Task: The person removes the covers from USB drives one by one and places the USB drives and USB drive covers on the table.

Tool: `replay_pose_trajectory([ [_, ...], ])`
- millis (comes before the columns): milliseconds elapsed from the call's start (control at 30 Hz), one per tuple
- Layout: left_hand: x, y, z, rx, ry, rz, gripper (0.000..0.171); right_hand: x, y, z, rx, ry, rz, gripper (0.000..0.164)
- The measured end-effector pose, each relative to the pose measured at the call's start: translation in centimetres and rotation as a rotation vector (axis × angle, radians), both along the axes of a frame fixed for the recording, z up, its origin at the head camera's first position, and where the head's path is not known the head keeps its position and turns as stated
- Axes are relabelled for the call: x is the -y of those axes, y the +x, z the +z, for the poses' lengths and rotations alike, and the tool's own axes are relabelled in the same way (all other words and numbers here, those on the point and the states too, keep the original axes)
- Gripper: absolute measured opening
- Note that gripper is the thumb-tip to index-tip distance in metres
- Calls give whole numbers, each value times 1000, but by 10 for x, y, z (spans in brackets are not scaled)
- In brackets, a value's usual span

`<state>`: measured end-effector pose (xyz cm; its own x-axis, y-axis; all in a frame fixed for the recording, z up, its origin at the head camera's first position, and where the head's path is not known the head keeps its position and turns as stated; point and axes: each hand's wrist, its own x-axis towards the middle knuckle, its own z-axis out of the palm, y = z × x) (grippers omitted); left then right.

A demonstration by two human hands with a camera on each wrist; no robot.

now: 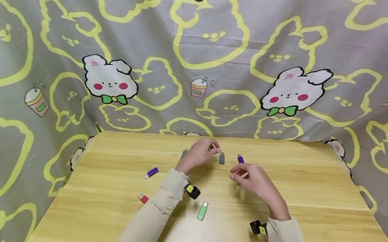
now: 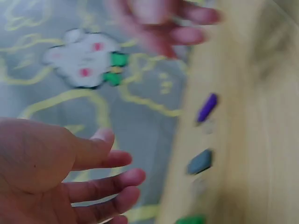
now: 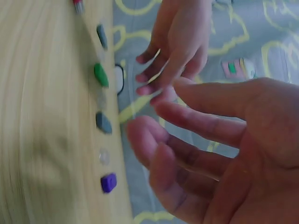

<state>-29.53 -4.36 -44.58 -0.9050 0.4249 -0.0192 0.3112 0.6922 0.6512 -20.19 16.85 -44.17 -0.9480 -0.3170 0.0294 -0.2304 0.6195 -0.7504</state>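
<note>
My left hand (image 1: pixel 202 153) hovers over the back of the table, fingers loosely bent and holding nothing. To its right, my right hand (image 1: pixel 253 178) is raised in front of a purple USB stick (image 1: pixel 241 158), also empty. Between the hands lies a grey USB stick (image 1: pixel 222 158); a second grey stick (image 1: pixel 184 154) is partly covered by the left hand. A green USB stick (image 3: pixel 100 74) lies between the two grey ones in the right wrist view, hidden in the head view. Small clear pieces, one of them a clear piece (image 3: pixel 103 156), lie between sticks in this row.
Nearer the front are another purple USB stick (image 1: pixel 151 172), a red USB stick (image 1: pixel 143 198) partly behind the left sleeve, and a light green USB stick (image 1: pixel 202 210). A patterned curtain (image 1: pixel 216 111) borders the wooden table (image 1: pixel 314 189) at the back and sides.
</note>
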Motion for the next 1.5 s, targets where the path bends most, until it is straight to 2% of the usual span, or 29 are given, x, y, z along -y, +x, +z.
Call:
replay_pose_trajectory([
  [133, 43, 20, 18, 30, 121, 33, 26, 19, 12, 3, 62, 53, 103, 16],
  [267, 85, 39, 32, 7, 161, 63, 23, 46, 25, -1, 140, 149, 138, 21],
  [400, 115, 57, 31, -2, 195, 92, 23, 72, 38, -11, 147, 259, 125, 23],
  [500, 130, 71, 27, 5, 220, 116, 22, 89, 45, -19, 93, 301, 105, 27],
  [600, 141, 79, 23, 19, 253, 136, 20, 102, 48, -24, 29, 330, 78, 32],
  [733, 148, 84, 21, 8, 289, 145, 16, 112, 49, -24, -18, 354, 67, 33],
  [933, 148, 88, 22, 6, 302, 125, 13, 117, 44, -27, -15, 301, 113, 25],
  [1067, 143, 89, 21, -1, 302, 105, 11, 115, 38, -29, -30, 225, 128, 21],
  [1200, 135, 89, 17, -9, 319, 130, 8, 110, 29, -28, -23, 115, 117, 18],
  [1367, 129, 89, 17, -18, 343, 171, 6, 99, 20, -18, -24, 29, 82, 17],
  [1500, 124, 88, 18, -25, 364, 141, 6, 87, 16, -7, -10, -40, 72, 20],
])
